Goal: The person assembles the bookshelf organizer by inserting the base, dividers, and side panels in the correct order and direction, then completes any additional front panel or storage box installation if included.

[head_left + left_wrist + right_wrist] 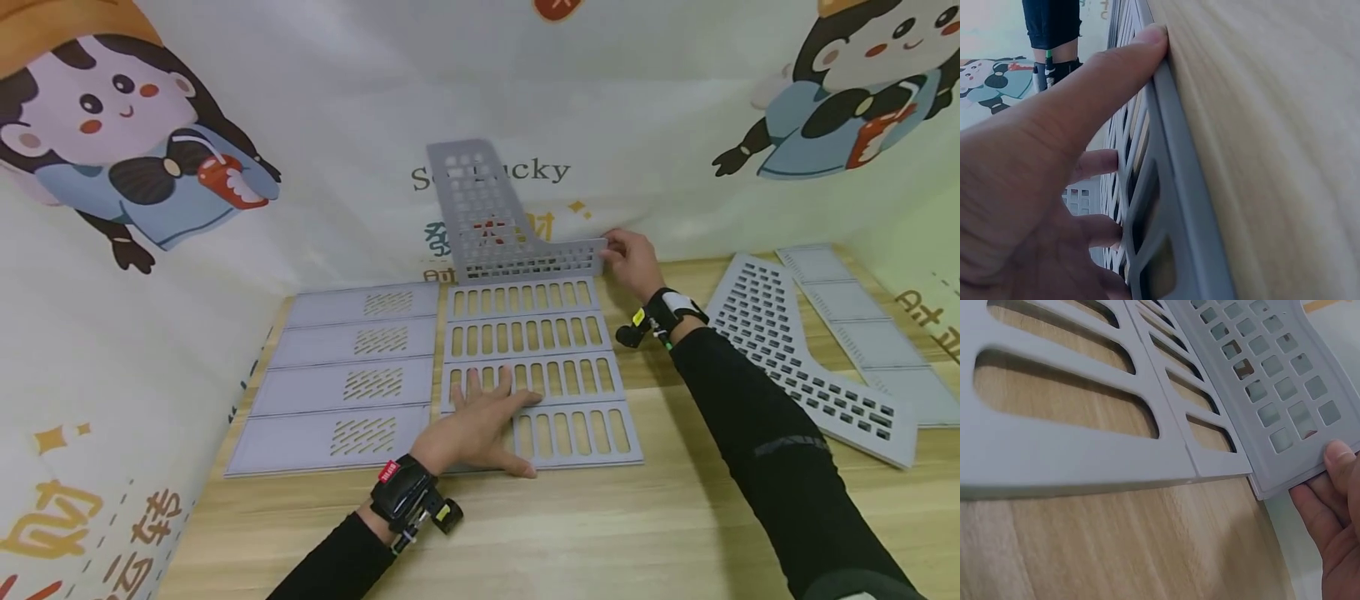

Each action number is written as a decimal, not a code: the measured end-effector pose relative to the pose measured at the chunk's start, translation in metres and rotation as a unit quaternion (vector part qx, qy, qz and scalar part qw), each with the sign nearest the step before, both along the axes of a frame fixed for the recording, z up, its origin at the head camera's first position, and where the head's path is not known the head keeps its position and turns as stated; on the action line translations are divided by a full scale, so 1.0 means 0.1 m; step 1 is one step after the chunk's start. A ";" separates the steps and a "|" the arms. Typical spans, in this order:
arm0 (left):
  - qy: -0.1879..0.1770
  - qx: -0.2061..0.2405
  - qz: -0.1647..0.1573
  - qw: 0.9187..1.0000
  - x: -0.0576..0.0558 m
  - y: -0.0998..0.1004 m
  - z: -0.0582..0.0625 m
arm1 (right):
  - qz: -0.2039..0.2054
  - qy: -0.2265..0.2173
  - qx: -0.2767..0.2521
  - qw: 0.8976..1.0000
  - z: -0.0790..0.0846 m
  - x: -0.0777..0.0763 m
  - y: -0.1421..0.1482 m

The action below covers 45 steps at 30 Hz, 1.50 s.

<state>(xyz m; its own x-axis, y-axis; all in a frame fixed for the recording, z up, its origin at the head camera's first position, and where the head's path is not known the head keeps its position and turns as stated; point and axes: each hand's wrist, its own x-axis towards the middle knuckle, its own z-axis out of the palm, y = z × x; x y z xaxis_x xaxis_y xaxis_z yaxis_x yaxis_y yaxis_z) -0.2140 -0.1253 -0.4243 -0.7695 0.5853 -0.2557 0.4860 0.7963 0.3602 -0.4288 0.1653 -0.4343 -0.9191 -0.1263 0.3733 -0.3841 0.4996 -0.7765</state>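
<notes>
A grey four-section panel with long slots [577,403] lies flat on the wooden table in front of me. My left hand [480,425] rests on its near part with fingers spread; in the left wrist view the thumb of that hand [1029,169] touches the panel's near edge. Behind it, an L-shaped grey panel full of small holes [525,239] stands upright along the slotted panel's far edge. My right hand [633,262] pinches its short right end. Close up in the right wrist view, the L-shaped panel [1300,465] meets the slotted panel [1072,456] at its far edge.
To the left lies a flat sectioned panel [300,383] with slanted slits. At the right, another L-shaped perforated panel [780,342] lies partly over a plainer sectioned panel [885,333]. A printed cloth backdrop [360,100] rises behind the table [585,533].
</notes>
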 end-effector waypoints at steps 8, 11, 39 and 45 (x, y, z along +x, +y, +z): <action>-0.001 0.003 0.006 1.000 -0.01 0.00 0.02 | 0.007 -0.004 -0.015 1.000 0.04 -0.03 -0.07; 0.002 -0.002 0.008 1.000 -0.01 -0.01 0.05 | 0.009 -0.004 -0.023 1.000 0.05 -0.05 -0.13; -0.005 0.007 -0.003 1.000 0.03 -0.01 0.01 | 0.008 0.010 0.008 1.000 -0.07 0.03 -0.22; -0.007 -0.001 0.002 1.000 0.05 0.01 0.01 | 0.020 -0.008 -0.006 1.000 -0.08 0.00 -0.20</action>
<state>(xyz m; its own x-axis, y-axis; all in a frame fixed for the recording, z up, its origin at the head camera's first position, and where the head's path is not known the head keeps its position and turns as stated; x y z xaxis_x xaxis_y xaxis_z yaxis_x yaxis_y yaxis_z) -0.2092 -0.1246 -0.4233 -0.7684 0.5814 -0.2675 0.4780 0.7993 0.3642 -0.4286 0.1450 -0.4422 -0.9189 -0.1593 0.3610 -0.3919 0.4742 -0.7884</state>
